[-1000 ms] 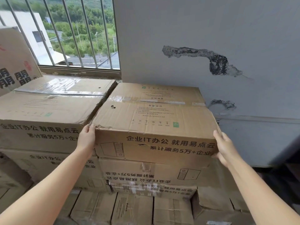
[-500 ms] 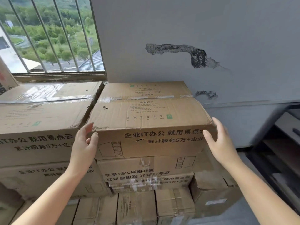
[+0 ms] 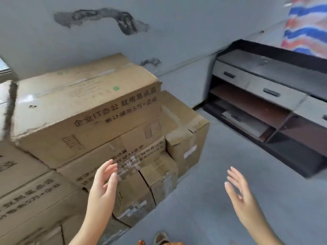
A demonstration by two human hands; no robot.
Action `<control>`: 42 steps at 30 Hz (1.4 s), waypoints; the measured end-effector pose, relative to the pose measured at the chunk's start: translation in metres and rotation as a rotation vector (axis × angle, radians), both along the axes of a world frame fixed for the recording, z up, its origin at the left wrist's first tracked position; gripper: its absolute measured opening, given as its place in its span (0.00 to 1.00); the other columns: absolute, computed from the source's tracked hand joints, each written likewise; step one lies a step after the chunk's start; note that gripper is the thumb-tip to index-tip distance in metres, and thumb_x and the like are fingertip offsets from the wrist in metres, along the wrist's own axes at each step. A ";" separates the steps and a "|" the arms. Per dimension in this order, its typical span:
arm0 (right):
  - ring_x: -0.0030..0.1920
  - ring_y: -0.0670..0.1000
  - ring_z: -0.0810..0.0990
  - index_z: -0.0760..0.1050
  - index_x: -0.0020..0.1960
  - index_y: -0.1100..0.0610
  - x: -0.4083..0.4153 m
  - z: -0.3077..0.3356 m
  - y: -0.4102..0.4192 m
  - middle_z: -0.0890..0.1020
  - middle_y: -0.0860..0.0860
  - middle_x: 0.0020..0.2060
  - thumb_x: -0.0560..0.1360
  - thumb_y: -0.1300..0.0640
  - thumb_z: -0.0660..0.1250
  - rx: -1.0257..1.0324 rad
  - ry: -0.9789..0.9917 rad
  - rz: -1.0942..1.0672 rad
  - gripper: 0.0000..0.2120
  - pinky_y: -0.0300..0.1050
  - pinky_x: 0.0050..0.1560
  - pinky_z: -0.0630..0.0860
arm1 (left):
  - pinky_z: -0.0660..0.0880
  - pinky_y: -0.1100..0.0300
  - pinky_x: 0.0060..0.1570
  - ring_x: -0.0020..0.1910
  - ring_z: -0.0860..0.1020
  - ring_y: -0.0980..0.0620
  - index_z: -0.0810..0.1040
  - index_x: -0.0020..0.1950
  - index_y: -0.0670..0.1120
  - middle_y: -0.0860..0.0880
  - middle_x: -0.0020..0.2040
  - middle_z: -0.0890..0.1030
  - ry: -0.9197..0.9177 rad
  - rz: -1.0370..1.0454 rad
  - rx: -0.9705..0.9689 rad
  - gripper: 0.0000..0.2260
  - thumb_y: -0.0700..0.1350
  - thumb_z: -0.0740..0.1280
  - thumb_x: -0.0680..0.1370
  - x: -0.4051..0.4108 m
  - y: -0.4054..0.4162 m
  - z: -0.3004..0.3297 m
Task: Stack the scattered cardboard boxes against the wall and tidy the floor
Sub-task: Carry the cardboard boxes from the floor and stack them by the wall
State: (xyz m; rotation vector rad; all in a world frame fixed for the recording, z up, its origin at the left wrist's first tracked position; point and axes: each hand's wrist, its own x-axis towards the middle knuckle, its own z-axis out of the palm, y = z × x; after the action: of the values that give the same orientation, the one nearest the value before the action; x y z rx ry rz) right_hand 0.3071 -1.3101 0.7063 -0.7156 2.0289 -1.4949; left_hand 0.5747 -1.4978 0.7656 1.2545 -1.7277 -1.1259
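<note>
Here, the top cardboard box (image 3: 85, 105), printed with dark Chinese characters and a small green mark on its lid, sits on a stack of cardboard boxes (image 3: 113, 167) pushed against the grey wall (image 3: 177, 38), its front face scuffed and torn along the lower left edge. Beneath it lie flatter cartons sealed with clear tape, and a taller box (image 3: 187, 135) stands at the right end of the pile, just beside the top one. A second stack (image 3: 26, 191) fills the left of the view, touching the first. The person's left hand (image 3: 102, 190) hangs in front of the lower cartons, palm turned inward and fingers spread wide, holding nothing and apart from the cardboard. The right hand (image 3: 242, 195) hovers over the bare grey floor (image 3: 212, 200), well to the right of the pile, likewise spread wide and empty. Both forearms rise from the bottom edge of the view. A dark patch of peeled paint (image 3: 109, 19) scars the wall above the boxes. Along the right wall stands a low dark cabinet (image 3: 265, 106) with pale drawer fronts and open shelves. A striped red, white and blue sheet (image 3: 307, 23) hangs at the upper right corner. A shoe tip (image 3: 160, 237) shows at the bottom edge; the view is blurred.
</note>
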 end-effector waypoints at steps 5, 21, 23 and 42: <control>0.52 0.23 0.71 0.66 0.63 0.42 0.015 -0.012 0.106 0.74 0.50 0.65 0.77 0.63 0.62 -0.009 -0.046 -0.267 0.21 0.20 0.45 0.69 | 0.68 0.62 0.55 0.58 0.74 0.60 0.68 0.64 0.56 0.52 0.60 0.77 -0.087 -0.246 0.013 0.15 0.41 0.59 0.80 -0.031 0.065 -0.011; 0.55 0.31 0.76 0.68 0.60 0.36 0.095 0.003 0.447 0.76 0.42 0.62 0.70 0.41 0.66 -0.034 -0.155 -0.963 0.18 0.27 0.52 0.74 | 0.73 0.67 0.55 0.56 0.77 0.64 0.69 0.53 0.79 0.58 0.54 0.81 -0.094 -1.060 0.120 0.15 0.64 0.60 0.67 -0.171 0.329 -0.034; 0.56 0.32 0.76 0.69 0.58 0.32 0.110 0.002 0.472 0.77 0.38 0.60 0.67 0.36 0.65 -0.033 -0.173 -1.078 0.20 0.29 0.53 0.73 | 0.73 0.61 0.57 0.56 0.77 0.63 0.69 0.53 0.78 0.62 0.55 0.80 -0.106 -1.146 0.123 0.15 0.65 0.59 0.67 -0.188 0.351 -0.037; 0.57 0.36 0.76 0.66 0.62 0.37 0.049 0.018 0.640 0.76 0.38 0.60 0.74 0.50 0.61 -0.122 -0.132 -1.775 0.18 0.55 0.63 0.73 | 0.72 0.56 0.56 0.53 0.78 0.62 0.72 0.50 0.77 0.63 0.53 0.80 -0.153 -1.843 0.095 0.14 0.56 0.61 0.72 -0.425 0.628 -0.030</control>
State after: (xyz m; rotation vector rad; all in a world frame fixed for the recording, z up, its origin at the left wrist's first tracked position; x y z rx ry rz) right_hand 0.3561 -0.6703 0.7244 1.6069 2.3450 -2.2379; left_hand 0.1501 -0.8697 0.7355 -0.7087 -2.8654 -1.9506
